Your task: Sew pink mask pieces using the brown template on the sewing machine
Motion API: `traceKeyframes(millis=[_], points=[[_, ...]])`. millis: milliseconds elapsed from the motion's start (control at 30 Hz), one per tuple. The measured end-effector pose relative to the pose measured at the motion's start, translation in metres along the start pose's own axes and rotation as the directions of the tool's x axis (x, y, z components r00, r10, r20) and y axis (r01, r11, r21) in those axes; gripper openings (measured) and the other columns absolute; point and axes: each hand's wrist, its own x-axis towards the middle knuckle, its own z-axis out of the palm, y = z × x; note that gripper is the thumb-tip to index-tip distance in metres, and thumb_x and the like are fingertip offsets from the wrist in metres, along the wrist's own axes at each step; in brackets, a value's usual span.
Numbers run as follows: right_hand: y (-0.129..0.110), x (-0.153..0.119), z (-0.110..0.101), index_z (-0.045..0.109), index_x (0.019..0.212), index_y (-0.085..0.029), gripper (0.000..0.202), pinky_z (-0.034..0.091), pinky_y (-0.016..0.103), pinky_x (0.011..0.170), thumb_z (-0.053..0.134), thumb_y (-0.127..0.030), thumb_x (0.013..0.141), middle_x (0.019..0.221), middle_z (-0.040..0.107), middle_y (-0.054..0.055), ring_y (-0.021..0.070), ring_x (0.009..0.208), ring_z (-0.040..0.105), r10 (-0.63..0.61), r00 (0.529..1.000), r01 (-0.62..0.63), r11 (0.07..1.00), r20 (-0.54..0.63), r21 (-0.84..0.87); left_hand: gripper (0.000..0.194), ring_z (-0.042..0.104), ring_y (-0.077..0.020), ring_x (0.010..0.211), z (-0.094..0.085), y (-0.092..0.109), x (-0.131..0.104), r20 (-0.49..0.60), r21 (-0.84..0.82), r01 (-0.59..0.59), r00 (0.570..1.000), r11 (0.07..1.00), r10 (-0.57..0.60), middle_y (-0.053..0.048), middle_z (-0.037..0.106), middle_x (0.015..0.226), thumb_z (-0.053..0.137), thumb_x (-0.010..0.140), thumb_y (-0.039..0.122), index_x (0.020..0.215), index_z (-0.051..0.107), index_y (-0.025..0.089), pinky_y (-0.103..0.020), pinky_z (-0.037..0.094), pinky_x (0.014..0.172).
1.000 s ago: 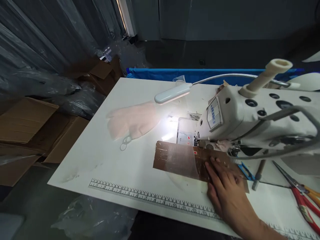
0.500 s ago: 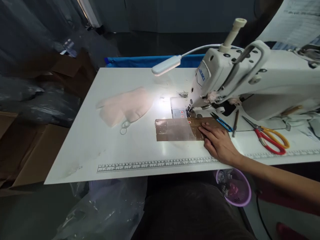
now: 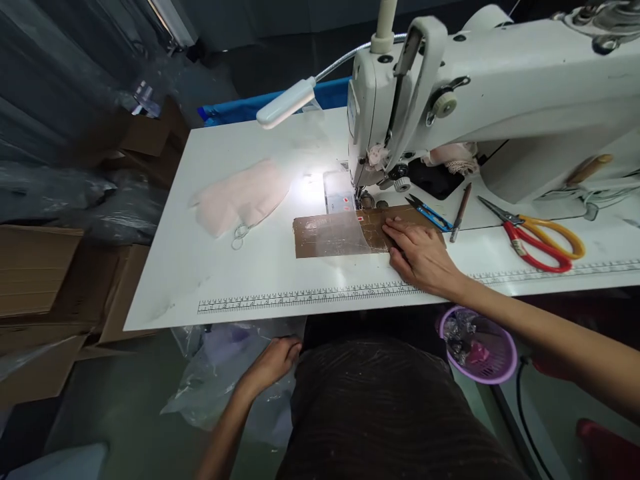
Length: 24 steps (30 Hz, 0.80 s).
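My right hand [image 3: 423, 257] lies flat on the right end of a brown strip of card or board [image 3: 327, 237], fingers stretched out and holding nothing. The strip is partly covered by a clear film and sits just in front of the needle and presser foot of a white sewing machine [image 3: 370, 87]. Close beyond my fingers are blue thread snips [image 3: 430, 215]. My left hand [image 3: 279, 360] is below the table's front edge, beside my lap and a clear plastic bag [image 3: 220, 373]. Its fingers are curled closed; whatever they may hold is hidden.
A sheer pink fabric piece [image 3: 245, 197] with thin rings lies left on the white table [image 3: 170, 267]. Scissors [image 3: 537, 237] and a pen-like stick [image 3: 460, 212] lie right. A lamp [image 3: 286, 103] overhangs. Below are a purple basket [image 3: 505, 373] and cardboard boxes [image 3: 37, 273].
My left hand has come into view below the table edge. The view has shifted, so the table and machine sit differently. My right hand stays on the brown strip.
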Motion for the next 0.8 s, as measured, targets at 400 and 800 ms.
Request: traceKeyframes(millis=[400,800], points=[[-0.002,-0.002,0.006,0.054,0.135,-0.007,0.044,0.041,0.050,0.099,0.040,-0.024,0.097,0.140,0.057,0.020,0.0328,0.130,0.050,0.001,0.999,-0.001,1.000,-0.046,0.000,0.021,0.068,-0.0170,0.095,-0.118,0.091,0.095,-0.008,0.616,-0.744,0.323,0.259,0.946,-0.011,0.071,0.110,0.065,0.094,0.029,0.110,0.070,0.018,-0.033,0.060,0.079],[0.040,0.069,-0.012,0.074,0.111,-0.019,0.033,0.050,0.037,0.080,0.045,-0.025,0.095,0.096,0.070,0.008,0.0218,0.086,0.063,-0.117,0.985,0.071,0.945,0.126,0.319,0.008,0.068,-0.0117,0.079,-0.127,0.107,0.122,-0.072,0.317,-0.867,0.383,0.385,0.921,-0.007,0.073,0.096,0.071,0.087,0.025,0.091,0.078,0.021,-0.025,0.057,0.069]])
